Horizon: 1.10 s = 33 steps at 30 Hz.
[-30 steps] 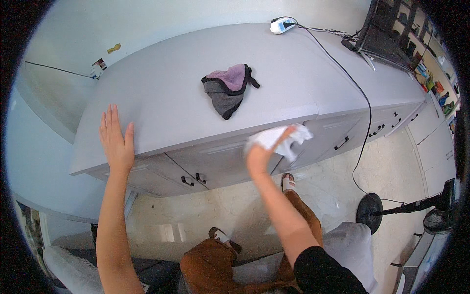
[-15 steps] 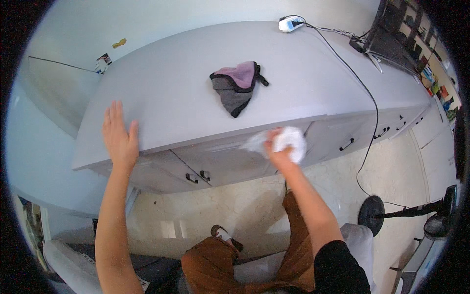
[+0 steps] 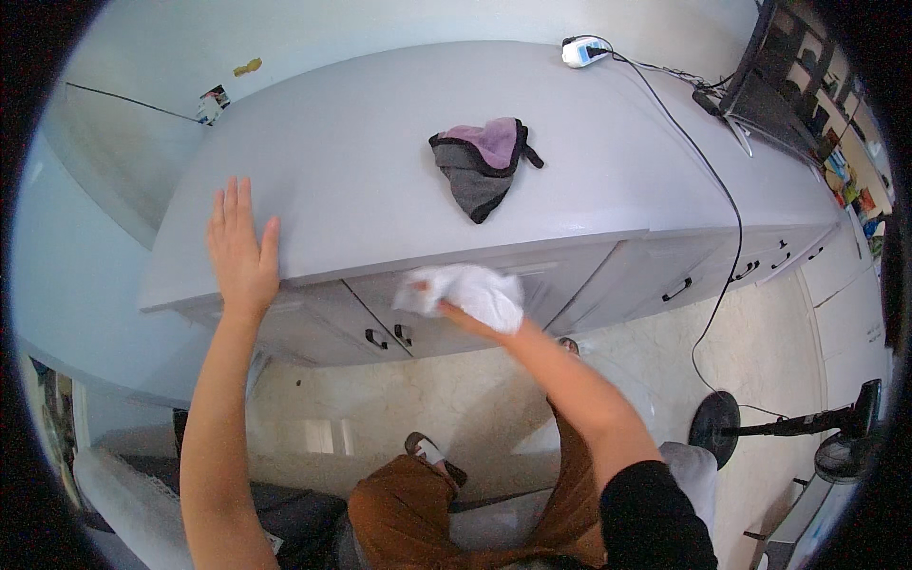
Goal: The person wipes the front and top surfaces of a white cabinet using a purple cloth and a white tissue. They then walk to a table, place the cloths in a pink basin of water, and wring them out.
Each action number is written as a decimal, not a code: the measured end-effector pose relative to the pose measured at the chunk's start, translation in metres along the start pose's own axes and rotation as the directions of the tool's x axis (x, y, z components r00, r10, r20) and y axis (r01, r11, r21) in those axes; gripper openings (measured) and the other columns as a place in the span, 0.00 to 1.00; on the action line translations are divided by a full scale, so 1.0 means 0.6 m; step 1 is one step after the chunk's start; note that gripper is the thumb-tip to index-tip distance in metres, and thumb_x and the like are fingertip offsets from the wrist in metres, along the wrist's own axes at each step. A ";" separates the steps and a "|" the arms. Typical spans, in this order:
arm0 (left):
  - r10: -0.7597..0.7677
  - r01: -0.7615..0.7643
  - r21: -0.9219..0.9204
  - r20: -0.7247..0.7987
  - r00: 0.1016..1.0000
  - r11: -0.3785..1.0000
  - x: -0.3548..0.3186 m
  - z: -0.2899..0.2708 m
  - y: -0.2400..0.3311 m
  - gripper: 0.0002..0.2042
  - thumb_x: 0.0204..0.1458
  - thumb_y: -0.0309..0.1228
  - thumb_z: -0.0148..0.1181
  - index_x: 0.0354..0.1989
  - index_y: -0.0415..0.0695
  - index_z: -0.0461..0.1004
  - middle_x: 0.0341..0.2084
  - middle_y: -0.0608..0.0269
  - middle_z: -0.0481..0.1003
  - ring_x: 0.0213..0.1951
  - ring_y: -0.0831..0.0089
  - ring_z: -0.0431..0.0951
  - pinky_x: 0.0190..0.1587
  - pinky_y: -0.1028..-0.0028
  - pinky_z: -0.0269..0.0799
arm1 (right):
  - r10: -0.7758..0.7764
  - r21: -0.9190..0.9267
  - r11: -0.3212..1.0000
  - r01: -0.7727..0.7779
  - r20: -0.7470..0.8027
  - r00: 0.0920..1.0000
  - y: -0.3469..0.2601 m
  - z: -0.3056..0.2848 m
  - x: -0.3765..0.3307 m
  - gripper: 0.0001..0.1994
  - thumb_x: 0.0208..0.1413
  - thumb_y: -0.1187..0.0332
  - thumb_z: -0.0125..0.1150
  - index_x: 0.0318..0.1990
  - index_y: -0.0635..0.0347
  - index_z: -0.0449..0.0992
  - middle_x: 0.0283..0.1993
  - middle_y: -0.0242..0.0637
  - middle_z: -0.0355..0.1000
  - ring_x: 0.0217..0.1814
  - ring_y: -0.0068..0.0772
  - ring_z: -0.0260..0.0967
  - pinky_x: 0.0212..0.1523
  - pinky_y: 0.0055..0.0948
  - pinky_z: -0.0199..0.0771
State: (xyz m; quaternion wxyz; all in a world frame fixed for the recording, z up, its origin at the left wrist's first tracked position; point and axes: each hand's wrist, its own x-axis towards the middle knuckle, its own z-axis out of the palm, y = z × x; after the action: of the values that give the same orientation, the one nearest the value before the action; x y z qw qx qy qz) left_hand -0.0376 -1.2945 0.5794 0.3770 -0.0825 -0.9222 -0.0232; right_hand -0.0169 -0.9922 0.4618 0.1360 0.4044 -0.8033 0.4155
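My left hand (image 3: 243, 252) lies flat on the grey top of the long cabinet (image 3: 332, 171), near its left front corner, with the fingers stretched out. In front of the cabinet doors, my right hand (image 3: 454, 312) grips a white cloth (image 3: 489, 296); both are blurred by motion. The cloth hangs over the fingers and hides most of them. Whether it touches the door face, I cannot tell. A folded grey and pink cloth (image 3: 478, 171) with black edging and a loop lies on the cabinet top, beyond the right hand.
A white power strip (image 3: 583, 52) with a black cable (image 3: 698, 152) sits at the back; the cable drops over the front edge to the floor. A black screen (image 3: 774, 85) stands at the far right. Black handles (image 3: 377, 339) stick out from the doors. A fan (image 3: 717, 430) stands lower right.
My right hand has swept left with the white cloth along the cabinet front. My left hand stays flat on the top. The whole view has shifted slightly.
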 end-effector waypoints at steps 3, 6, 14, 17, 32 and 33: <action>-0.014 0.014 0.006 -0.008 1.000 1.000 -0.007 -0.005 -0.010 0.28 0.54 0.41 0.46 0.62 0.45 0.53 0.62 0.56 0.53 0.64 0.56 0.47 0.63 0.55 0.39 | 0.156 -0.543 0.827 -0.144 -0.024 0.988 0.052 -0.110 -0.085 0.15 0.49 0.64 0.53 0.45 0.48 0.75 0.40 0.38 0.75 0.40 0.41 0.72 0.43 0.37 0.71; -0.019 0.019 0.037 -0.020 1.000 0.999 -0.007 0.004 0.005 0.28 0.53 0.41 0.47 0.62 0.45 0.53 0.62 0.55 0.53 0.64 0.56 0.48 0.63 0.56 0.39 | 0.232 -0.701 0.648 -0.298 -0.191 0.954 0.084 -0.185 -0.184 0.15 0.55 0.61 0.51 0.47 0.56 0.73 0.47 0.45 0.69 0.47 0.47 0.67 0.47 0.39 0.67; -0.052 0.041 -0.119 -0.087 0.995 0.992 0.001 -0.005 0.005 0.29 0.52 0.41 0.50 0.61 0.41 0.54 0.61 0.52 0.54 0.63 0.54 0.48 0.63 0.57 0.39 | 0.379 -0.557 0.812 -0.174 0.277 0.883 0.000 0.053 0.028 0.20 0.57 0.54 0.44 0.55 0.48 0.64 0.58 0.40 0.62 0.59 0.43 0.60 0.60 0.43 0.55; -0.083 0.035 -0.286 -0.158 0.984 0.958 -0.009 -0.023 -0.018 0.27 0.51 0.37 0.52 0.59 0.39 0.56 0.60 0.51 0.55 0.63 0.52 0.49 0.63 0.58 0.41 | 0.505 -0.477 0.818 -0.322 0.325 0.800 -0.055 0.124 0.113 0.22 0.57 0.51 0.44 0.56 0.48 0.65 0.58 0.40 0.63 0.59 0.42 0.59 0.60 0.40 0.54; -0.810 0.759 -0.286 -0.162 0.563 0.585 -0.426 0.031 -0.249 0.23 0.49 0.22 0.47 0.57 0.39 0.57 0.58 0.50 0.56 0.59 0.53 0.52 0.61 0.59 0.46 | 0.158 0.202 0.934 -0.295 0.506 0.848 -0.078 0.240 0.206 0.25 0.48 0.74 0.53 0.57 0.53 0.62 0.55 0.42 0.64 0.55 0.38 0.63 0.57 0.29 0.61; -0.819 0.768 -0.291 -0.142 0.556 0.571 -0.441 0.028 -0.249 0.23 0.49 0.22 0.46 0.57 0.39 0.57 0.58 0.50 0.56 0.59 0.53 0.52 0.61 0.59 0.46 | 0.139 0.010 0.985 -0.171 0.540 0.830 -0.146 0.252 0.254 0.24 0.48 0.76 0.52 0.56 0.56 0.63 0.52 0.44 0.66 0.55 0.37 0.64 0.57 0.28 0.61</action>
State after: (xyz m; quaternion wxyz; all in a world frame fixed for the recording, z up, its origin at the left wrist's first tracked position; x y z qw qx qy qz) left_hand 0.1111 -1.4757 0.3851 0.4330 0.3112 -0.7939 -0.2921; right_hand -0.0289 -1.2203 0.5018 -0.1403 0.4417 -0.8270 0.3182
